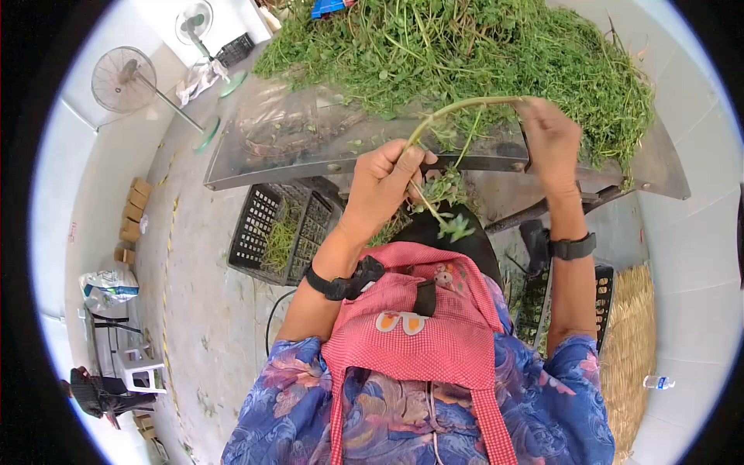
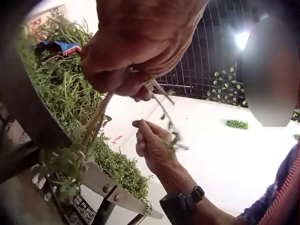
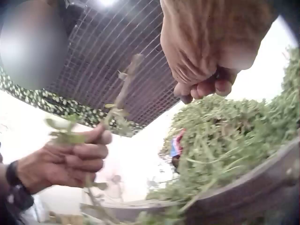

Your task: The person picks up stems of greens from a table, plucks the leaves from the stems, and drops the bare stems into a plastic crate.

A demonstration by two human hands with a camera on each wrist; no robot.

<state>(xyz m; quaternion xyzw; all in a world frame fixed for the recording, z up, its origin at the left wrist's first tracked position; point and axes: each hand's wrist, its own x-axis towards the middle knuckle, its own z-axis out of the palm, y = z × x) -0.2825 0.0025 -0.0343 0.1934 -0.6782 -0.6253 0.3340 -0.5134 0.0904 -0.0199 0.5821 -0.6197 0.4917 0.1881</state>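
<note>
My left hand (image 1: 380, 182) pinches a long green plant stem (image 1: 453, 108) between thumb and fingers. The stem arcs up and right, and its leafy tip (image 1: 456, 226) hangs below that hand towards the apron. My right hand (image 1: 552, 143) is blurred at the far end of the arc, overlapping the stem's end in the head view. Seen in the right wrist view, its fingers (image 3: 206, 88) are curled and show nothing in them, while the stem's upper end (image 3: 135, 58) stands apart. Thumb and fingertips of the right hand (image 2: 157, 145) come together in the left wrist view.
A large heap of green plants (image 1: 465, 58) covers the back of the table (image 1: 256, 167). Below stand black crates (image 1: 260, 232), one with stems inside. A straw mat (image 1: 629, 341) lies at right. Fans (image 1: 124, 77), a stool (image 1: 141, 370) and a seated person (image 1: 97, 395) are at left.
</note>
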